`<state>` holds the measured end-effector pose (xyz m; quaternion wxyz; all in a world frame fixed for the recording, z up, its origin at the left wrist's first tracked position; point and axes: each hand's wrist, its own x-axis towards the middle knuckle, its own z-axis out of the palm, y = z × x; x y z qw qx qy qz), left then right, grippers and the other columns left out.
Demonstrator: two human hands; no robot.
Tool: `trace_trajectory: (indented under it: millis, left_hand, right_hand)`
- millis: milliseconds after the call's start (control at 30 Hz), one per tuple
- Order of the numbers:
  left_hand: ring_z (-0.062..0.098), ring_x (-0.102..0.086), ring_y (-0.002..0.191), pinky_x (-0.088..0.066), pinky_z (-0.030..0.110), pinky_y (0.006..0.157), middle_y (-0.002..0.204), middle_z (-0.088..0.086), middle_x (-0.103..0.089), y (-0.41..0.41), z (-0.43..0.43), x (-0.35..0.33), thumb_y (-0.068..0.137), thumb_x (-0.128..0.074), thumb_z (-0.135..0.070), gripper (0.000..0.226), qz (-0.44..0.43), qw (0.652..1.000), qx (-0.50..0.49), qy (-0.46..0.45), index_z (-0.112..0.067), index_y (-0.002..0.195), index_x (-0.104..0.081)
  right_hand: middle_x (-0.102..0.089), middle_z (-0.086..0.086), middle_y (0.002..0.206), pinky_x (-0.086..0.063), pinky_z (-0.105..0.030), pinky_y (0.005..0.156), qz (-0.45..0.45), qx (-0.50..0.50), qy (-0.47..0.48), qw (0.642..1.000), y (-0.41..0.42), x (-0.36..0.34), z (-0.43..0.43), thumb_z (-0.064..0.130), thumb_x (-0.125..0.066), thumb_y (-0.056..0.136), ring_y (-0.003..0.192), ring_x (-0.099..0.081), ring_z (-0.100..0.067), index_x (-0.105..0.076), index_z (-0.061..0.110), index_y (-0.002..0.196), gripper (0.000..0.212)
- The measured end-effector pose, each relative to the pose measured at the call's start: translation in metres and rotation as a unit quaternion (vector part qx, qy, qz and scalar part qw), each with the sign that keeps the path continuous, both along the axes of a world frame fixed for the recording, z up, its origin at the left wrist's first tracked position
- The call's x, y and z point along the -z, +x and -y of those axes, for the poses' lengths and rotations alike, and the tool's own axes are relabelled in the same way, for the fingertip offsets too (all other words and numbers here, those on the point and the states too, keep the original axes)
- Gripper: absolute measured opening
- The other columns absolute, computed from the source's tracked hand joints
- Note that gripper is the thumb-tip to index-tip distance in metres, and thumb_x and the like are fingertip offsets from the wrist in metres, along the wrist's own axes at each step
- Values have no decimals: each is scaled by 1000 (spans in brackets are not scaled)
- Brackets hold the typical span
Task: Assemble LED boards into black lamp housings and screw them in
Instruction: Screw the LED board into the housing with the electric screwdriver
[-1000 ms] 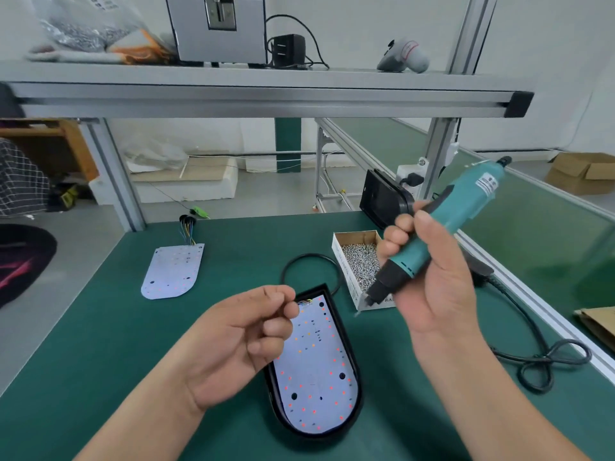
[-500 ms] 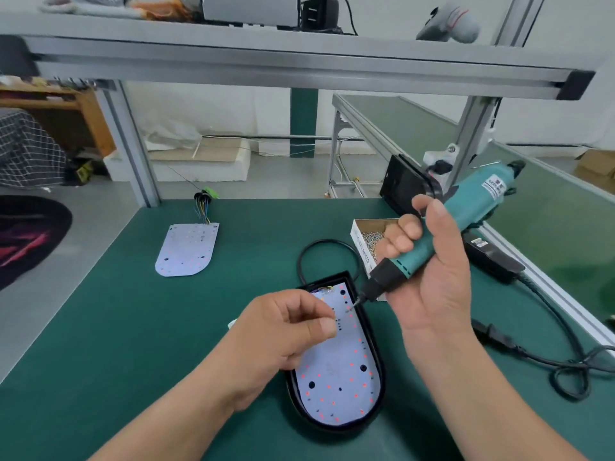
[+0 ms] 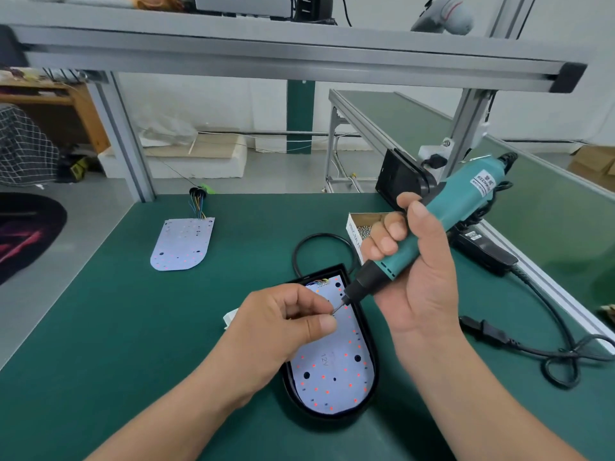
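Green mat (image 3: pixel 133 327): covers the bench and bears everything below.
Black lamp housing (image 3: pixel 327 418): lies flat near the front edge, between the two forearms.
LED board (image 3: pixel 332 371): sits inside the housing, red dots up, far end partly hidden by the left hand.
Spare LED board (image 3: pixel 183 242): lies well apart, far left, coloured wires at its far end.
Right hand (image 3: pixel 419 277): wraps round the teal screwdriver's grip.
Left hand (image 3: pixel 276 331): hovers over the board, thumb and forefinger pinching the bit tip; anything between them too small to tell.
Teal screwdriver (image 3: pixel 442 221): tilts down-left over the housing's far end.
Screw box (image 3: pixel 357 227): stands open just behind the right hand's fingers.
Bit (image 3: pixel 339 308): points at the left fingertips.
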<state>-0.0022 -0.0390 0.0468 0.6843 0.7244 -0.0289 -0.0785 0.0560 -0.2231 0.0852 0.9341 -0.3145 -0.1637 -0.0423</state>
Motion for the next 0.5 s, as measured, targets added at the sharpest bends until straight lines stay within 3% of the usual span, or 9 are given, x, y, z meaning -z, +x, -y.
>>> trace_trajectory:
  millis: [500]
  left_hand:
    - [-2,-45,46,-34,10,47,67,-12,-68,-2,2,-1,87,-85,-14,10,16,1000,-4,-6,-23,83,-81]
  right_hand:
    - [-51,5,71,-46,-24,58,11,11,0,1000,-2,-1,0,21,-56,102,58,-49,-9,-61,17,110,10]
